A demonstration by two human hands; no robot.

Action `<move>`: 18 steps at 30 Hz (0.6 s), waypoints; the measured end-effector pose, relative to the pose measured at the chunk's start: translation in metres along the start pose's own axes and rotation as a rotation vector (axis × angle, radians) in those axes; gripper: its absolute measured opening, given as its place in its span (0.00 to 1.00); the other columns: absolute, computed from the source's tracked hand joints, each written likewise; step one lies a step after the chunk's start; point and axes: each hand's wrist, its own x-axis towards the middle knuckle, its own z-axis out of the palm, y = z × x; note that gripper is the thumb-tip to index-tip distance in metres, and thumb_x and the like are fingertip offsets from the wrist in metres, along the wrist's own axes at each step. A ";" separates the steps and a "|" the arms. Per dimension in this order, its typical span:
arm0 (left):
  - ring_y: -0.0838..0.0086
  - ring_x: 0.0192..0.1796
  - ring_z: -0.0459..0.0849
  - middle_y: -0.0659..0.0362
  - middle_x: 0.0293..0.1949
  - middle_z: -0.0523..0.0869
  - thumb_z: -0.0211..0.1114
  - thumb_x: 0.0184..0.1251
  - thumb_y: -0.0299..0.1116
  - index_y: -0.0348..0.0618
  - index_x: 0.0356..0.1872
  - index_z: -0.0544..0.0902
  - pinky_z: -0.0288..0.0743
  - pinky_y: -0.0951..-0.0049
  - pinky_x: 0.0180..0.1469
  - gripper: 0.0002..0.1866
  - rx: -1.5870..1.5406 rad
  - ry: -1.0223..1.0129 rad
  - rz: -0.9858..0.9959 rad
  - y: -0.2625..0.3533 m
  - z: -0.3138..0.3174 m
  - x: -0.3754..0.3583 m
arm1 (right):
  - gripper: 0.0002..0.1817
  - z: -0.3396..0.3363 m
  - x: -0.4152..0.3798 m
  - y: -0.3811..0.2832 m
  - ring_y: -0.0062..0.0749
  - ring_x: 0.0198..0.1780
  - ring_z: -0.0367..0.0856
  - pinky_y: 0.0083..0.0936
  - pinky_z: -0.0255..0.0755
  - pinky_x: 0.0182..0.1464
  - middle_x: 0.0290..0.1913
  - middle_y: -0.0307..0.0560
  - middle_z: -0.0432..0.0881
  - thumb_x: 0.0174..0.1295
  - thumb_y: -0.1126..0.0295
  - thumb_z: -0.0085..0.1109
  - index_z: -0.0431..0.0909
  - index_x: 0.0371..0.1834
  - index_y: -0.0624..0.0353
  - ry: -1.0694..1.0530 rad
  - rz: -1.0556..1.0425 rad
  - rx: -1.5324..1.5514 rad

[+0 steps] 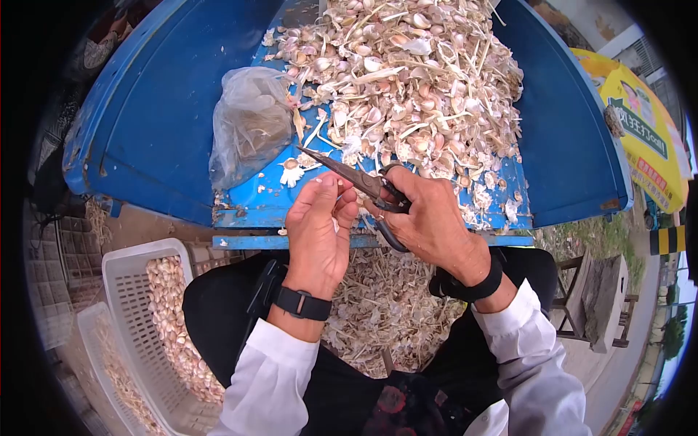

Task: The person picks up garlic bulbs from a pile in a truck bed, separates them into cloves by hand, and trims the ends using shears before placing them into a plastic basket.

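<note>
Pale plastic forms the slotted crate (129,280) lying low and left of the left-hand grip, with loose garlic cloves (171,312) inside. Nearer, just above and left of that grip, a cloudy plastic bag (251,120) slumps on the blue metal tray (254,216). The left hand (318,229) is drawn into a narrow pinch, thumb against fingers; a small pale piece (335,226), probably garlic, shows within their curl, though I cannot tell exactly what the tips hold. Such a piece should be light, firm inside and papery outside, apt to slip or bruise, so a gentle hold by its sides suits it. Touching or just beside those tips, the dark scissors (350,174) point up and left, their blades nearly together. The right hand (436,218) is closed around their handles; stiff metal, they look steady when held by the loops, away from the points. Dry garlic trimmings (392,305) lie below and between both grips, while the heap of garlic (429,94) spreads beyond the scissors, its stalks brittle and its skins flimsy.
</note>
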 end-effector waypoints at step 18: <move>0.85 0.31 0.77 0.62 0.35 0.82 0.63 0.73 0.39 0.37 0.48 0.79 0.64 0.89 0.22 0.14 0.344 -0.309 0.012 -0.016 0.003 0.004 | 0.10 -0.002 0.031 0.035 0.28 0.21 0.71 0.31 0.66 0.26 0.19 0.50 0.76 0.53 0.73 0.66 0.74 0.25 0.67 0.101 0.027 0.243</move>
